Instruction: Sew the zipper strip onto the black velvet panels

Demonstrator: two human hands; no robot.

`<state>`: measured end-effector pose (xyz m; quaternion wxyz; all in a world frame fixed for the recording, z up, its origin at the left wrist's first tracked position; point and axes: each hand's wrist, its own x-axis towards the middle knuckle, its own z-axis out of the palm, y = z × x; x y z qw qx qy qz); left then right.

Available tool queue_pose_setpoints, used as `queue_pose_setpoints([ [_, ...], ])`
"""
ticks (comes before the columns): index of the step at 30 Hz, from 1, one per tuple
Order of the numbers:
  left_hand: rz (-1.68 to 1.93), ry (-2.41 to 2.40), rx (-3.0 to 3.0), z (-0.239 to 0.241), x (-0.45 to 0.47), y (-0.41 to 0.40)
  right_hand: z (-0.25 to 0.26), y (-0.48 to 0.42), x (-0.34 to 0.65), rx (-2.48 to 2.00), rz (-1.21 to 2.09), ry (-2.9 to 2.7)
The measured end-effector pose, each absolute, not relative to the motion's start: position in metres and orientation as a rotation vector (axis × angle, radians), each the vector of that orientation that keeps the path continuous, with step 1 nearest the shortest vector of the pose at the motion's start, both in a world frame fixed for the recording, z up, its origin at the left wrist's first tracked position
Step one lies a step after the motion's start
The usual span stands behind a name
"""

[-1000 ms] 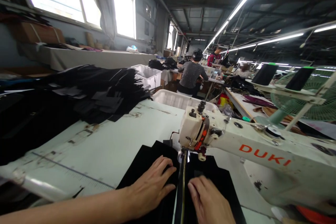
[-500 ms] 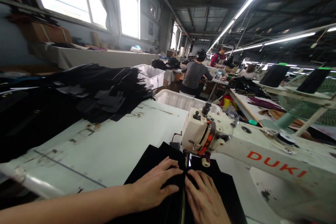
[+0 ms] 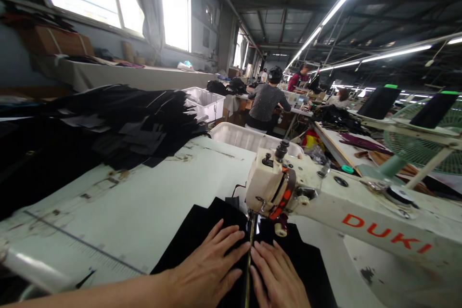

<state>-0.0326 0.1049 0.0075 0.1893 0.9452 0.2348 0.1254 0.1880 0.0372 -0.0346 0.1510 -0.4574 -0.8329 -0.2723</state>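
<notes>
A long garment workshop stretches back under strip lights, with windows on the left and other people seated at machines further down. Close by, a pale table (image 3: 144, 202) carries a heap of black cut pieces (image 3: 119, 125) at its left and a cream DUKI sewing machine (image 3: 325, 207) at its right.

The black fabric (image 3: 202, 231) lies flat on the table, directly in front of and under the machine's head. It looks thin, soft and limp, likely to slide or crease, so flat palm pressure close to the needle seems the best hold.

The left hand (image 3: 205, 274) lies spread on it, fingers (image 3: 231, 243) extended and grasping nothing. The right hand (image 3: 279, 279) presses likewise, just beside the left, a narrow seam line between them.
</notes>
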Motion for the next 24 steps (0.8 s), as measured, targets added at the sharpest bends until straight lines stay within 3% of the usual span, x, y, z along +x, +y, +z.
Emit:
queue_pose_setpoints([
  [24,0.303,0.664,2.664,0.019,-0.031,0.107,-0.053,0.042,0.198,-1.205,-0.898,-2.346],
])
